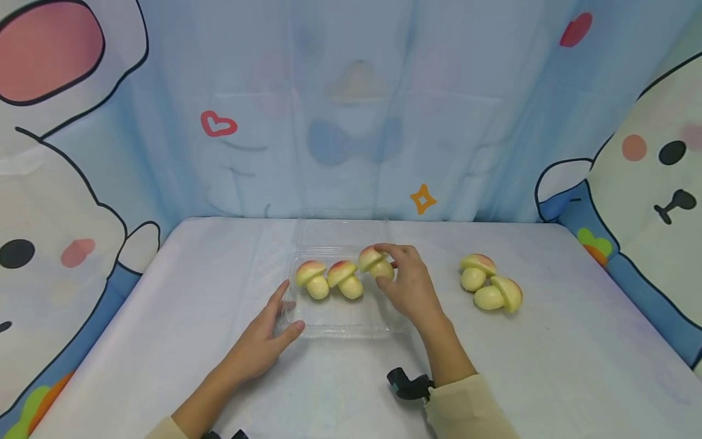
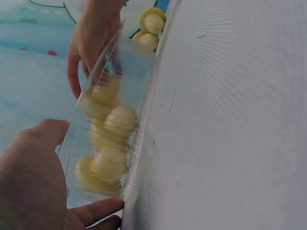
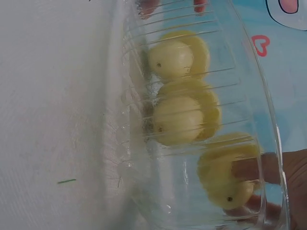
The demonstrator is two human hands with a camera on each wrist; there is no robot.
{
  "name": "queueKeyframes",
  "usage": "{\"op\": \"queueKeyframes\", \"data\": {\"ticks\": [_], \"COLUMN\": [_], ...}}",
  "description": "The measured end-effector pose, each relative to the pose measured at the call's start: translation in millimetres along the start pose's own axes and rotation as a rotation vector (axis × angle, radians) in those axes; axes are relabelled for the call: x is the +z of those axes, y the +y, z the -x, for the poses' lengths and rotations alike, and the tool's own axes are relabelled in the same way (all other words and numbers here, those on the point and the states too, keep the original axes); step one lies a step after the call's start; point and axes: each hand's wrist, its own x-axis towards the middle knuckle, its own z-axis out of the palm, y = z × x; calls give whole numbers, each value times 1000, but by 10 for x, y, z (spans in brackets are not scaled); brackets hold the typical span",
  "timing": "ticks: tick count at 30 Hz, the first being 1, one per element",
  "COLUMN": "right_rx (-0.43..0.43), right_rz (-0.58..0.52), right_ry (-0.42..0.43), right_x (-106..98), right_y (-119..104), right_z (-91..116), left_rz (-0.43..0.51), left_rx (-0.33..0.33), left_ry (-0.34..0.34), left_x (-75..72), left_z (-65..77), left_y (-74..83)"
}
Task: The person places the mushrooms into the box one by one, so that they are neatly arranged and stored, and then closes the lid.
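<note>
Two mushrooms (image 1: 312, 278) lie in the tray (image 1: 351, 326), the right hand (image 1: 408, 286) pinches a third (image 1: 375, 263) over it, the left hand (image 1: 263, 341) rests flat-fingered on its edge, and two more (image 1: 490, 289) wait on the table (image 1: 576, 353).

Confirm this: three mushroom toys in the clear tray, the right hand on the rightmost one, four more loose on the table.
Not four. The head view shows only two loose mushrooms on the table. Three sit in the clear tray, and the right hand grips the rightmost mushroom.
</note>
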Motion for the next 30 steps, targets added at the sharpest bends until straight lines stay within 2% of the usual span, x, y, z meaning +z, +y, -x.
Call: {"op": "queueKeyframes", "data": {"ticks": [7, 14, 30], "right_rx": [6, -84, -60], "right_rz": [57, 150, 319], "right_ry": [-1, 64, 40], "right_x": [42, 79, 165], "right_y": [-18, -11, 14], "right_z": [28, 50, 44], "left_rz": [-4, -1, -5], "left_rx": [-4, 1, 11], "left_ry": [0, 0, -2], "left_x": [5, 3, 1], "left_z": [3, 9, 5], "left_y": [3, 6, 20]}}
